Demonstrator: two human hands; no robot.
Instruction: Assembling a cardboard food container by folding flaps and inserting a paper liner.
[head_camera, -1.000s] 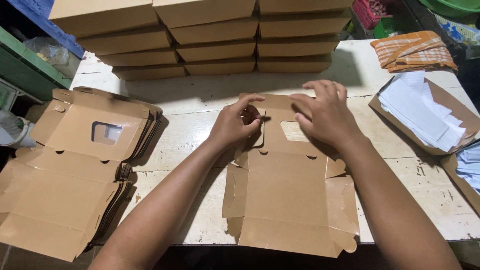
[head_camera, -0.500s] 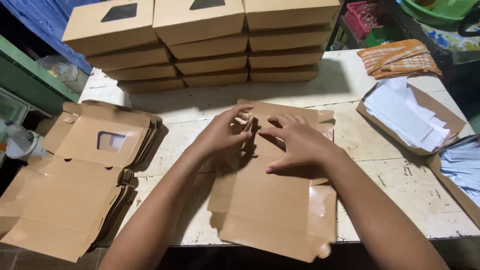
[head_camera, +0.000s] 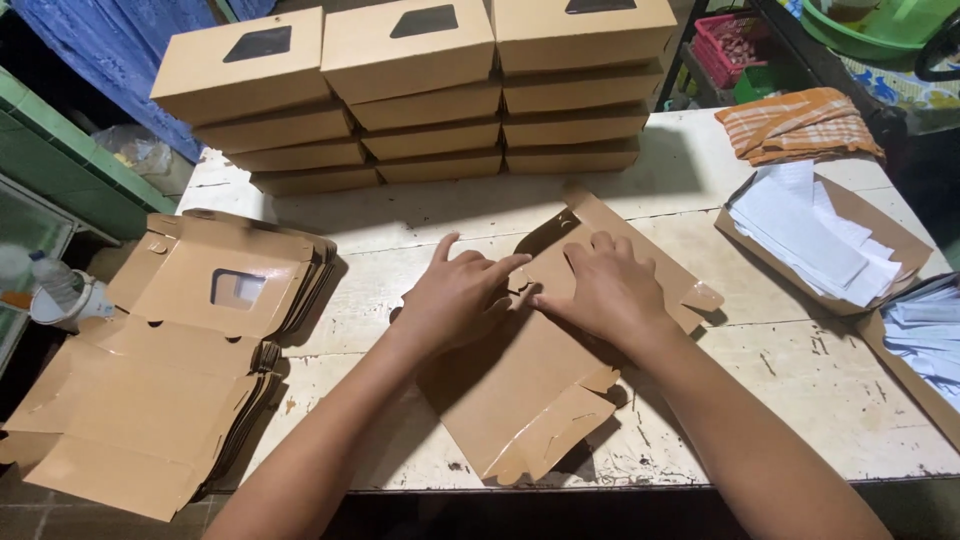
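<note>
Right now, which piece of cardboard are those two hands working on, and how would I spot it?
Look at the worn white table with stacked closed boxes along its far edge. At its front middle lies one flat cardboard box blank, turned at an angle, with the left hand and right hand pressing on it. Unlike the pile of flat blanks at the left, it lies alone.

Hands: 2, left hand (head_camera: 455, 300) and right hand (head_camera: 605, 290), both on 1 flat box blank (head_camera: 530, 390).
Stacks of folded boxes (head_camera: 420, 90): 3 stacks side by side, approx. 4 boxes each, so about 12.
Black windows on top boxes: 3.
Pile of flat blanks (head_camera: 170, 350): 1 pile, no. of sheets cannot tell.
Orange striped cloth (head_camera: 795, 125): 1.
Tray with white papers (head_camera: 815, 235): 1.
Plastic bottle (head_camera: 55, 280): 1.
</note>
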